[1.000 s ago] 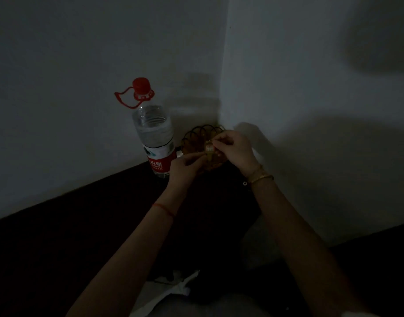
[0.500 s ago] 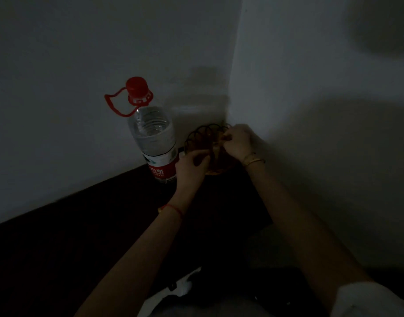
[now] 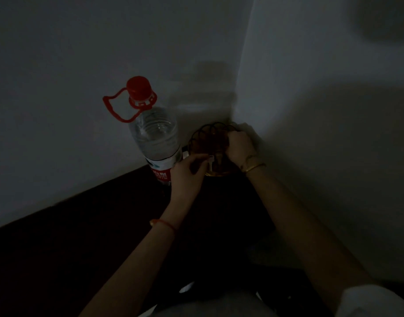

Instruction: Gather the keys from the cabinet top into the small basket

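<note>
The small wire basket [image 3: 204, 139] stands in the wall corner on the dark cabinet top [image 3: 100, 227]. My right hand [image 3: 238, 145], with gold bangles on its wrist, reaches over the basket's right side with curled fingers. The dim light hides whatever is in them. My left hand [image 3: 187, 173], a red string on its wrist, is at the basket's front rim. Its thumb and fingers pinch a small pale piece that looks like a key [image 3: 210, 159]. No other keys can be made out in the gloom.
A large clear water bottle [image 3: 155, 138] with a red cap and red carry loop stands right beside the basket on its left, touching my left hand's side. Walls close the corner behind and to the right. The scene is very dark.
Both hands moved forward from in front of the basket. The right hand is now over the basket's inside and the left hand is at its front rim.
</note>
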`<state>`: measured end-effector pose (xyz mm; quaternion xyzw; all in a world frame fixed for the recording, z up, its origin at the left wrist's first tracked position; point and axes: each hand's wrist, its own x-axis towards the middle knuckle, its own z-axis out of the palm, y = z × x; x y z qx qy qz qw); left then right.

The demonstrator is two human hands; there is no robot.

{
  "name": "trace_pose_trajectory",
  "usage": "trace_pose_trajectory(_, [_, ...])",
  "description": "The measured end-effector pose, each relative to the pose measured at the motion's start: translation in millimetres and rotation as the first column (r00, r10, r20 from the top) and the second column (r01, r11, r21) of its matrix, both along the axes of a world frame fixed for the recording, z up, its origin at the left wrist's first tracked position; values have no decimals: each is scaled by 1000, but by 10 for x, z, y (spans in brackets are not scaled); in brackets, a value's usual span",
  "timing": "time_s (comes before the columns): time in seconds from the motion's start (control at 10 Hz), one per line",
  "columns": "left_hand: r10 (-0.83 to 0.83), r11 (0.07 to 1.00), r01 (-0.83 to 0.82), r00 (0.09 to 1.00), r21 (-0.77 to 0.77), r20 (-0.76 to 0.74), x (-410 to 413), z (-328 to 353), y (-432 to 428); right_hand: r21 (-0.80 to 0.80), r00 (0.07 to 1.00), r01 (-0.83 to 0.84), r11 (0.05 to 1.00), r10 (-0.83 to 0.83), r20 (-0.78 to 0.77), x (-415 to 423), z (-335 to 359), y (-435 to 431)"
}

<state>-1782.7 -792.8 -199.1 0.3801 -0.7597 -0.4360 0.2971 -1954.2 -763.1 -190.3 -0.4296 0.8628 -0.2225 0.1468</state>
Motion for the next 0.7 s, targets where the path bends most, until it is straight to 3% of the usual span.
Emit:
trace_pose_trajectory(0.3, [-139,978,144,989,-148,45,190,89,-17,-241,989,14,971,-49,-140,128,253,507])
trace_pose_trajectory(0.4, [-181,964,190,981,-187,64,250,158,15,-270,981,10,963,-62,-185,265,271,726])
trace_pose_trajectory(0.7, [-286,887,327,943,-327,168,554,379,227,-274,991,6,962,-42,-126,722,254,1201])
